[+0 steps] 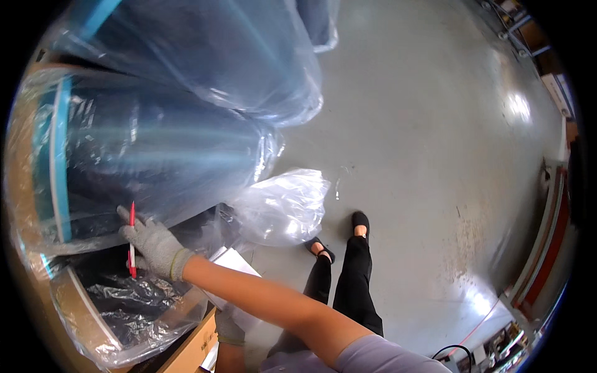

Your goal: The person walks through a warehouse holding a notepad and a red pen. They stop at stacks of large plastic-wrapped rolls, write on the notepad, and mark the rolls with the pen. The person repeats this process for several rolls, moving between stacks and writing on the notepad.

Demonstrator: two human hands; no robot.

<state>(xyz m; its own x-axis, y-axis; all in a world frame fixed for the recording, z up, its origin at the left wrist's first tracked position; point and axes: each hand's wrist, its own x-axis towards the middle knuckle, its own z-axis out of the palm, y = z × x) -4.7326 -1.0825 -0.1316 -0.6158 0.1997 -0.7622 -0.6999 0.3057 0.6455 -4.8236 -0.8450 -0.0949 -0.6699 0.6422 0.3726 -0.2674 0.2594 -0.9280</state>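
My right hand (154,247), in a grey knit glove, reaches across to the left and is closed around a red and white pen (132,242). Its fingers are over the lower edge of a large dark piece wrapped in clear plastic (161,149) with a light blue strip. Below my right forearm is my left hand (230,328), gloved too and partly hidden. White sheets of paper (239,261) stick out from it on both sides of the forearm; its fingers hardly show. Under the right hand lies another plastic-wrapped dark piece (127,301) with a brown cardboard edge.
More plastic-wrapped pieces (205,50) are stacked at the upper left. Crumpled clear plastic (280,208) hangs over the grey floor (423,155) beside my feet. A cardboard box (193,348) is at the lower left. Racks (522,37) and a red-brown panel (547,242) line the right side.
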